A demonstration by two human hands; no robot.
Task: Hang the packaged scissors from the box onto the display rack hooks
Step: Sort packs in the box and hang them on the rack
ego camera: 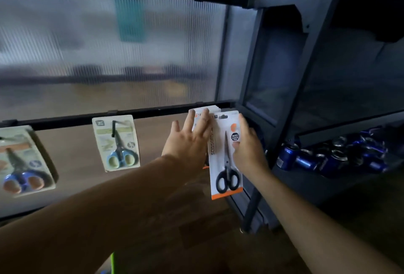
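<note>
Before a ribbed translucent wall panel (109, 55), a black display rail (65, 121) runs across at chest height. At its right end a person holds a pack of black-handled scissors (225, 164) upright, just in front of a stack of matching packs (207, 109) hanging there.

The card looks light and stiff, its blister face probably slick. The safest hold is likely by the edges near the top, leaving the hang slot clear.

The right hand (249, 149) grips the card's right edge, thumb (236, 145) on the front and the rest curled behind. Whether the slot is on a hook cannot be made out.

The left hand (188, 140) lies flat against the hung stack, its fingers (205, 120) straight and spread, holding nothing.

Further left, a blue-handled pack (118, 142) and another pack (21, 160) hang from the same rail. On the right, blue cans (328, 157) lie on a dark shelf unit (306, 77).
</note>
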